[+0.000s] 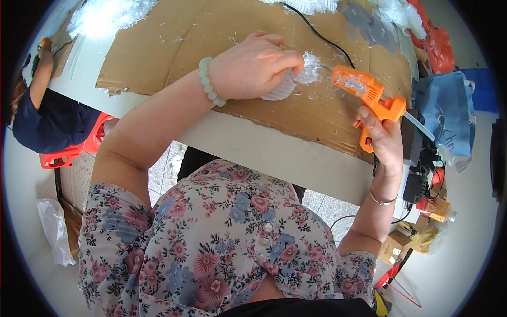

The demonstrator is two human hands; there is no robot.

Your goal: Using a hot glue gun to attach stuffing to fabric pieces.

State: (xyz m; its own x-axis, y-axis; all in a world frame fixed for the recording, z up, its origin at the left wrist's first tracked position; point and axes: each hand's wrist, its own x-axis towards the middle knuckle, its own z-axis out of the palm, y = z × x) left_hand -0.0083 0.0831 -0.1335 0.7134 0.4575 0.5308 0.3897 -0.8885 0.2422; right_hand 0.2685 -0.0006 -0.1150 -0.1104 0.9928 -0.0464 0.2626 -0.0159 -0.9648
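Observation:
My right hand [384, 138] is wrapped round the handle of an orange glue gun [369, 91], its nozzle pointing left. A translucent glue stick [420, 126] juts out of the gun's back end. My left hand [256, 64] is bent over the cardboard, fingers closed on a white ribbed piece [281, 89] with a feathery white tuft [308, 70] at its right. The nozzle tip is close to that tuft; whether they touch I cannot tell. My left fingertips are partly hidden behind the hand.
Brown cardboard [174, 53] strewn with white shreds covers much of the white table [274, 148]. Fluffy white heaps [108, 16] lie at the far edge. A black cord [322, 36] crosses the cardboard. Blue bag [449, 113] at right; another person's arm [42, 74] at far left.

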